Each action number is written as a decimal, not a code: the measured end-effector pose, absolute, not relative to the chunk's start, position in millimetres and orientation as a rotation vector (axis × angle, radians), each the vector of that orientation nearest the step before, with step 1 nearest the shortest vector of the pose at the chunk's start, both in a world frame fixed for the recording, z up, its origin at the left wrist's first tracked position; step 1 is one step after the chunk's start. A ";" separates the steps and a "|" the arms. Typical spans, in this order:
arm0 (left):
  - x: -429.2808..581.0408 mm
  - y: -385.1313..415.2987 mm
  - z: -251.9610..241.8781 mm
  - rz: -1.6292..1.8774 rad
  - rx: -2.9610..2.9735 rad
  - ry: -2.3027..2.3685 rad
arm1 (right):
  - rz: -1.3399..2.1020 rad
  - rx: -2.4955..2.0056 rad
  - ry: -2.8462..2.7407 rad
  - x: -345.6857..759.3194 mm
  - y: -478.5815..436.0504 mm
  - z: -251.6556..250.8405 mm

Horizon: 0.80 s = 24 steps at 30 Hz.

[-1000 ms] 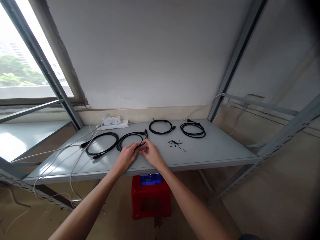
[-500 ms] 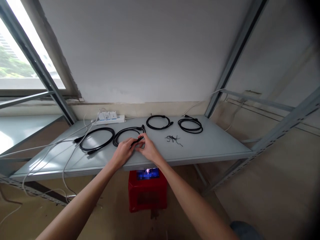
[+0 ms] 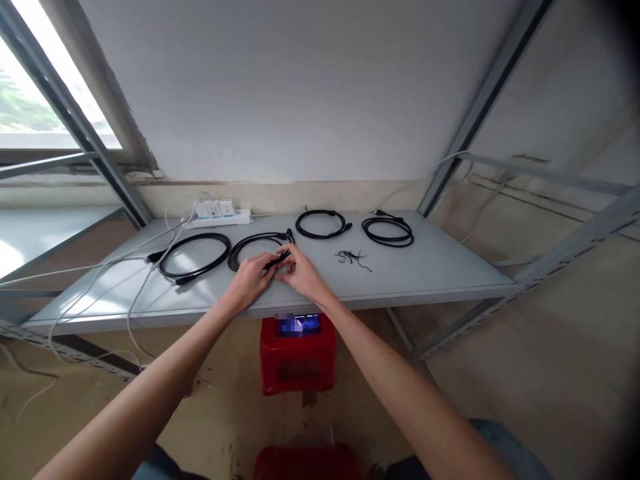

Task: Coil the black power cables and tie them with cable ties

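A coiled black cable [image 3: 240, 248] lies near the front of the grey shelf, its near right side between my hands. My left hand [image 3: 253, 277] is closed on that side of the coil. Close beside it, my right hand [image 3: 299, 270] pinches the same coil with thumb and fingers. Whether a thin tie is in the fingertips is too small to tell. To the right lies a small heap of black twist ties [image 3: 353, 258]. Other coiled black cables rest around: one on the left [image 3: 195, 257], one behind [image 3: 323, 225], one at the right [image 3: 387, 231].
A white power strip [image 3: 220, 217] with plugged-in adapters stands against the wall. White cords [image 3: 135, 293] run over the shelf's left side and hang off its front edge. Below is a red stool [image 3: 297, 357] with a lit phone [image 3: 305, 325]. Metal posts [image 3: 480, 113] frame the shelf.
The view has tilted downward, so the shelf sits higher and a second red stool shows at the bottom. Both hands stay on the same coil, with slight finger movement.
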<state>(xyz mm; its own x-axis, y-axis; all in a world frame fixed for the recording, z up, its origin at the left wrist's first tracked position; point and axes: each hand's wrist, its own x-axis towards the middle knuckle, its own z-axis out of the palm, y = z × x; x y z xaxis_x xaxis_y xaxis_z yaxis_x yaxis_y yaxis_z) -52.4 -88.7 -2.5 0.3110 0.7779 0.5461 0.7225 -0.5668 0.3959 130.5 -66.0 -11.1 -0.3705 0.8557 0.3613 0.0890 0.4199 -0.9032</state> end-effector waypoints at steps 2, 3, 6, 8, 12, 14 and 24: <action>-52.0 -88.7 -2.6 1.096 2.473 1.424 | 1.049 -0.828 -1.762 130.4 -64.5 -12.7; -51.8 -88.8 -2.4 1.093 2.468 1.421 | 1.046 -0.836 -1.763 130.4 -63.8 -13.5; -51.5 -89.1 -1.5 1.082 2.461 1.406 | 1.023 -0.872 -1.762 130.5 -62.9 -15.6; -51.9 -88.9 -1.0 1.057 2.467 1.397 | 1.015 -0.884 -1.754 130.5 -63.1 -16.2; -53.3 -88.3 -1.0 1.001 2.495 1.368 | 1.033 -0.869 -1.727 130.3 -63.2 -16.8; -53.8 -88.2 -1.4 0.996 2.500 1.367 | 1.040 -0.862 -1.722 130.4 -62.7 -17.0; -52.6 -87.8 -2.5 0.994 2.501 1.382 | 1.003 -0.833 -1.693 130.7 -64.8 -12.5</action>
